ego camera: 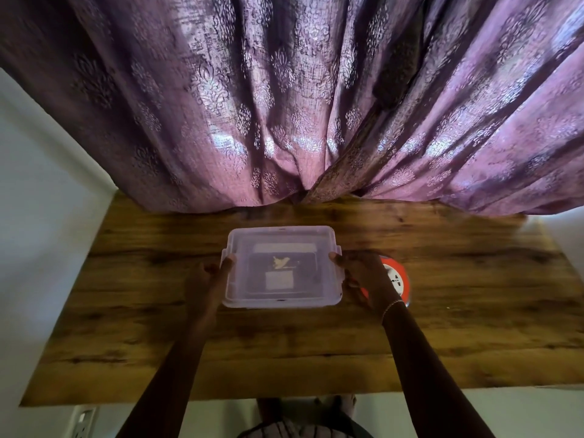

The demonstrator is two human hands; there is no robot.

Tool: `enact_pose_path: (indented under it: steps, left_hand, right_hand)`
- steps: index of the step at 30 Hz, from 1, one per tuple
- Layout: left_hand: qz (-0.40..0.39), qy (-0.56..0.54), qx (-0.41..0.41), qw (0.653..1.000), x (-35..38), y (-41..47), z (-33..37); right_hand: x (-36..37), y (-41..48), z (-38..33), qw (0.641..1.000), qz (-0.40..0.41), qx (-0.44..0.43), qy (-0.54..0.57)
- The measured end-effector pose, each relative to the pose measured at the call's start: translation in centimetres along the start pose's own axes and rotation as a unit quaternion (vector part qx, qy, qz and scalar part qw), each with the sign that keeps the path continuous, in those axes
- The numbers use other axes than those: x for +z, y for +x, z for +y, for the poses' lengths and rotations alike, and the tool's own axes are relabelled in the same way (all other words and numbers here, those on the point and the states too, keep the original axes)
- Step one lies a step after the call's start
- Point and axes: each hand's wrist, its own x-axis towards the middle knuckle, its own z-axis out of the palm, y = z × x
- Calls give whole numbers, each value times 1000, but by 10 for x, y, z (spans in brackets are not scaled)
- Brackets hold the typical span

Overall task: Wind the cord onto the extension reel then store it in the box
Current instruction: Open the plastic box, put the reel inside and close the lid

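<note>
A clear plastic box (282,238) with its lid on sits in the middle of the wooden table (442,327). My left hand (210,281) grips its left side, thumb on the lid. My right hand (360,275) grips the right side the same way. Behind my right hand lies the orange-and-white extension reel (398,278), flat on the table just right of the box and partly hidden by my wrist. No loose cord shows.
A purple patterned curtain (284,105) hangs over the table's far edge. White wall stands to the left (38,216). A wall socket (82,420) shows below the table's near-left corner. Bare wood lies left, right and in front of the box.
</note>
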Motion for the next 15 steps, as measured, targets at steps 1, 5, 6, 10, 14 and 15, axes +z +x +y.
enact_pose_path:
  steps: [1, 5, 6, 10, 14, 15]
  left_hand:
    - [-8, -28, -18, 999, -3, 1, -1]
    - [-39, -154, -52, 986, -18, 12, -10]
    - [-38, -180, -48, 982, -23, 16, -13]
    - [2, -218, -14, 976, -47, 18, -19]
    - [-11, -329, -36, 944, -80, 18, -17]
    - [-8, -357, -54, 933, -89, 20, -17]
  right_hand:
    - [0, -1, -4, 1000, -5, -4, 3]
    - [10, -4, -28, 998, -9, -49, 35]
    - [17, -6, -38, 997, -10, -72, 38]
    - [55, -15, -72, 979, -54, -197, 22]
    - [118, -36, -96, 922, -112, -368, -52]
    - [137, -41, -97, 902, -121, -406, -78]
